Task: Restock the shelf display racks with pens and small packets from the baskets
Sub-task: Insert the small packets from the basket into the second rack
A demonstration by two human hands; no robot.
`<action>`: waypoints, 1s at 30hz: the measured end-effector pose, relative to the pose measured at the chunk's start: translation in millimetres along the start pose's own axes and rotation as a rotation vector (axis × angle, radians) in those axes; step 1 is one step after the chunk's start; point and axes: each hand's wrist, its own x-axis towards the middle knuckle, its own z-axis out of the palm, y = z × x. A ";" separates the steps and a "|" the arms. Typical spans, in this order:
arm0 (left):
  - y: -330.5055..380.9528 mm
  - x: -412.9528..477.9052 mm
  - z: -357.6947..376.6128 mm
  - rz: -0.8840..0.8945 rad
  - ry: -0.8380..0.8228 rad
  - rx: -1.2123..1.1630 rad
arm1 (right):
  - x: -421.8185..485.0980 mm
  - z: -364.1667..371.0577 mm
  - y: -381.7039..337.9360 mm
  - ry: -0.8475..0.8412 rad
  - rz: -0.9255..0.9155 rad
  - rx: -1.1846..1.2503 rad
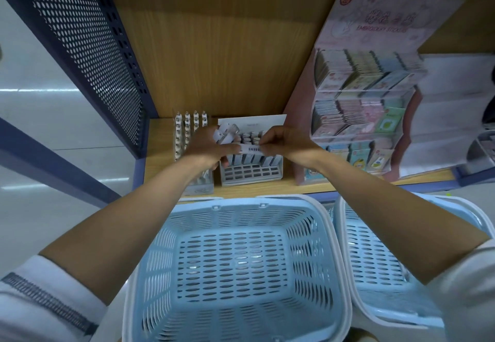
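Both hands are up at the wooden shelf (pixel 267 189), above a white slotted display rack (pixel 251 173) part filled with small upright items. My left hand (pixel 206 146) grips a bunch of small white packets (pixel 226 132). One slim white item with a barcode (pixel 250 149) lies crosswise between the hands: my right hand (pixel 278 140) pinches its right end and the left fingers hold its left end. To the left stands a rack of white pens (pixel 187 132) in rows.
Two light blue plastic baskets sit below the shelf, one in the middle (pixel 235 261) and one at the right (pixel 380 256). A pink sticker display stand (pixel 364 100) fills the shelf's right side. A dark perforated metal panel (pixel 88 47) closes the shelf's left side.
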 end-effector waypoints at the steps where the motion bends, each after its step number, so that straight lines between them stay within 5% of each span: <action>1: 1.3 -0.1 1.7 -0.006 0.004 -0.020 | -1.8 2.0 0.3 -0.022 -0.038 -0.060; 7: 12.9 -5.1 11.3 -0.047 -0.002 -0.108 | -3.7 12.1 -4.5 0.090 -0.326 -0.380; 17: 6.0 -2.2 4.4 -0.047 -0.034 -0.135 | -3.1 -5.8 7.1 0.162 -0.138 -0.219; 23: -4.6 1.9 0.1 -0.032 -0.046 -0.122 | 8.3 -9.3 16.7 0.248 -0.180 -0.453; 30: -12.6 3.5 -3.8 -0.003 -0.084 -0.119 | 12.5 -6.9 33.1 0.136 -0.144 -0.689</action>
